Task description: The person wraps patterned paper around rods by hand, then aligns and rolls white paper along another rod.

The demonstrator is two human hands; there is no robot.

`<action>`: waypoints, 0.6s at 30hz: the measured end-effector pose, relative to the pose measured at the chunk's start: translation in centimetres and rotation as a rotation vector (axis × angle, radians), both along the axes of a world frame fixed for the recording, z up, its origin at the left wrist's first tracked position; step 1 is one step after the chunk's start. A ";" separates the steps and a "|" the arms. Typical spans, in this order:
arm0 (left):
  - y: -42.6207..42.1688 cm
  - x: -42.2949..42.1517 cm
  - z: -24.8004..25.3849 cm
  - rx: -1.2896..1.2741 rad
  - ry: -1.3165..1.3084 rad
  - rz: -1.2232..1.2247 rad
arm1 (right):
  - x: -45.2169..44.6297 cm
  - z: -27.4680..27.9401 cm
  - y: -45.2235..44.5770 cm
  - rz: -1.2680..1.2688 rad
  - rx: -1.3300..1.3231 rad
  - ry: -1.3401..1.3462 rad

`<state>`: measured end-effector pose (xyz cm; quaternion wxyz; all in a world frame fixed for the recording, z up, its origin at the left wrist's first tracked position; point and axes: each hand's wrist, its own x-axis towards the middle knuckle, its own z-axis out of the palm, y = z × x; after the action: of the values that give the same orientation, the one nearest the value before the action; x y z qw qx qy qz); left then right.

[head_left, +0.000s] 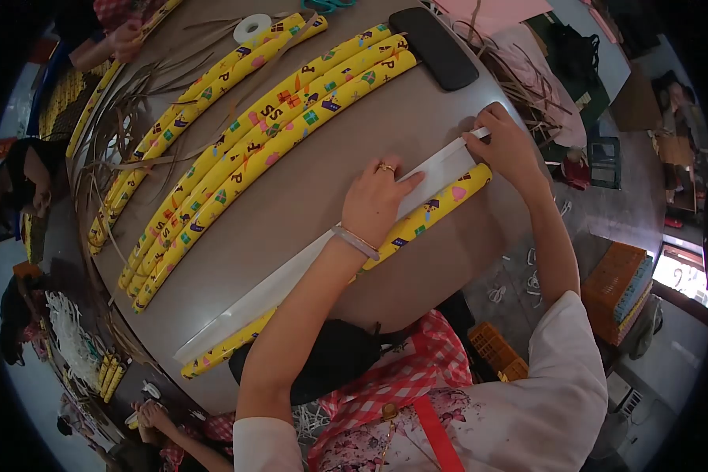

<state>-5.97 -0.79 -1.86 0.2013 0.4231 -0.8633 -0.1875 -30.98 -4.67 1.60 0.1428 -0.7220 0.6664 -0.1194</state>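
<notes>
A yellow printed sheet of wrapping paper [417, 224] lies lengthwise before me, its near side curled into a roll and its white inner side [283, 275] facing up. My left hand [374, 200], with a ring and a bracelet, rests on the middle of the sheet, thumb spread from the bent fingers. At the far right end, my right hand [503, 141] pinches the white edge of the sheet between thumb and fingers. Part of the roll is hidden behind my left forearm.
Several finished yellow rolls [275, 130] lie across the table [291, 212]. A black phone-like slab [434, 49], a white tape roll [252, 29] and brown strips [134, 118] lie beyond. Other people's hands [126, 39] are at the left edge. Orange crates [617, 283] stand right.
</notes>
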 end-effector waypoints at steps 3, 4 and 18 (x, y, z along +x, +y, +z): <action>0.0 0.0 -0.1 0.018 0.020 0.003 | -0.2 -0.4 0.0 0.001 -0.013 -0.022; 0.0 0.0 -0.1 0.019 0.020 0.003 | -0.2 -0.4 0.0 0.001 -0.012 -0.022; -0.1 0.1 -0.1 0.016 -0.012 -0.012 | -0.3 -0.3 -0.2 -0.025 0.039 -0.001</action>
<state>-5.91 -0.84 -1.98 0.1915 0.4207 -0.8655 -0.1928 -31.24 -4.89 1.31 0.1557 -0.7108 0.6773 -0.1084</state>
